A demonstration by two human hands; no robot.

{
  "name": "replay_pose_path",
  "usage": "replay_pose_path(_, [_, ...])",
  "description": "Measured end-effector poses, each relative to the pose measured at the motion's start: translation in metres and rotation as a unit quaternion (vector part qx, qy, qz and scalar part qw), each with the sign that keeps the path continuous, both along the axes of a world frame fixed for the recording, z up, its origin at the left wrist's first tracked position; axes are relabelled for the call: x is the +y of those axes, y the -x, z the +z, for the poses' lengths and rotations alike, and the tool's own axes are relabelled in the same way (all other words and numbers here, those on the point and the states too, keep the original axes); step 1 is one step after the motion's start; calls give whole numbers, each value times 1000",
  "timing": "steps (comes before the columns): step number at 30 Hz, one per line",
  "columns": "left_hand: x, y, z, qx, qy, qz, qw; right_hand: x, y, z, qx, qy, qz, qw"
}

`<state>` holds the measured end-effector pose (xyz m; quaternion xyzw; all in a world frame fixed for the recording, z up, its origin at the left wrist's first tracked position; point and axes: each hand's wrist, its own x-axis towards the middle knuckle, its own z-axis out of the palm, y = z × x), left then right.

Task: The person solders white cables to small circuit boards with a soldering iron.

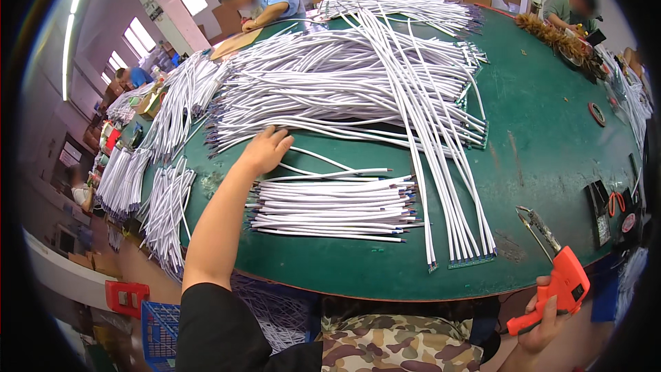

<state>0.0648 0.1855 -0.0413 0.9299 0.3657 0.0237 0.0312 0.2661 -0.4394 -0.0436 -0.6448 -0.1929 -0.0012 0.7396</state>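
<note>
My right hand (544, 324) grips the handle of a red soldering gun (569, 282) beyond the table's near right edge. Its metal tip and thin wire guide point up and to the left. My left hand (267, 149) reaches over the table with fingers apart, at the near edge of a big pile of white cables (310, 86); whether it touches one cannot be seen. Just nearer lies a smaller stack of short white cables (330, 203) with dark ends. Several long white cables (444, 165) cross the pile lengthwise, joined to narrow green circuit strips (475, 260) at their near ends.
More white cable bundles (169, 196) hang over the table's left edge. At the right are a roll of tape (596, 114), orange-handled scissors (615, 203) and a black box (597, 213). A blue crate (160, 334) stands below. Other people (275, 0) work around the green table (530, 158).
</note>
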Motion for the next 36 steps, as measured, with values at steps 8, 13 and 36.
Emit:
replay_pose_path(8, [-32,-1,36,87,25,4,996,-3,4,7,-21,4,-5,1000])
replay_pose_path(13, [-123,5,33,-70,44,-197,977,1,5,9,-2,0,-5,1000])
replay_pose_path(36, [-303,-90,18,-134,125,-268,946,5,20,10,56,-58,82,993])
